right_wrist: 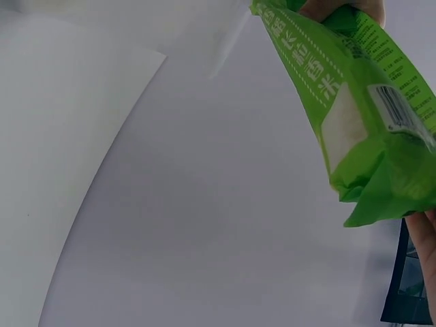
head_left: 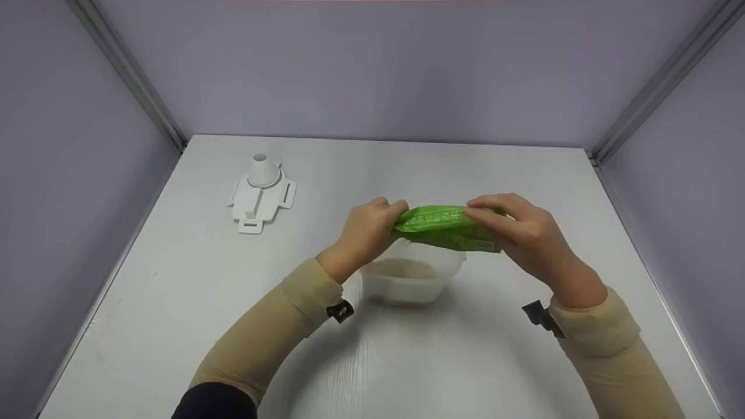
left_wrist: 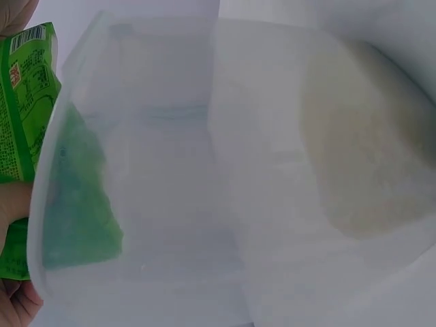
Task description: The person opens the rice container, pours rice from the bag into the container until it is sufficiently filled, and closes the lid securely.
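Note:
A green plastic bag (head_left: 436, 221) with white print and a barcode is held sideways over a translucent plastic container (head_left: 401, 291). My left hand (head_left: 369, 230) grips the bag's left end, fingers curled round it. At the right end, my right hand (head_left: 527, 235) holds the bag between thumb and fingers. Inside the container lies a beige, grainy layer (head_left: 401, 268). The left wrist view looks through the container's wall (left_wrist: 163, 191), with the bag (left_wrist: 30, 88) at its left edge. From the right wrist, the bag's folded end (right_wrist: 381, 170) shows up close.
On the left of the white table (head_left: 192, 279) lies a flat white plastic part (head_left: 253, 212) with slotted tabs and an upright cone (head_left: 263, 173). Grey panels (head_left: 372, 70) enclose the table at the back and both sides.

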